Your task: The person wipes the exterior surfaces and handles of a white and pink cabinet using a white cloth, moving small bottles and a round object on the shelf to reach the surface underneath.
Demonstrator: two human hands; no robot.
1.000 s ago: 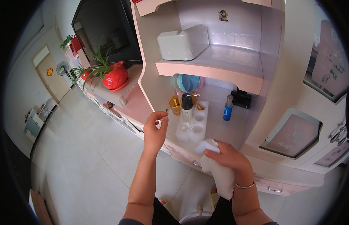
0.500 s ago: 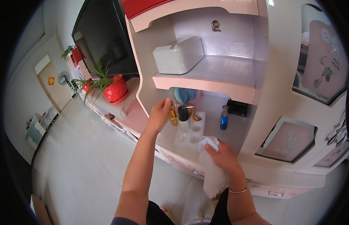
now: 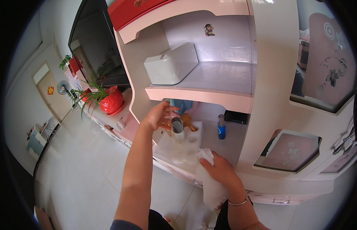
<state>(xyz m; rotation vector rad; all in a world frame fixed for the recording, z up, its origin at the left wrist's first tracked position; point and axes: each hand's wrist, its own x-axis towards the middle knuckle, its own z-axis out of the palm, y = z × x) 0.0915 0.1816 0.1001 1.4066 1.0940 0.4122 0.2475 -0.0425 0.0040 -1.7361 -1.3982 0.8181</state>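
My left hand reaches over the lower shelf with its fingers spread and nothing seen in them. Just below its fingertips stands a clear bottle with a dark cap, in a white holder with round holes. An amber bottle is partly hidden behind the fingers, and a brown-handled item sits at the holder's back. My right hand is closed round a bunched white cloth, which hangs down in front of the shelf edge.
A blue bottle stands to the right on the shelf, near a black box. Blue round items are behind. Above, a white box rests on the upper shelf. A red plant pot and a television are left.
The view has shifted, so the cabinet sits farther left and lower. My left hand has moved toward the dark-capped bottle and its fingers have spread. The right hand still grips the cloth.
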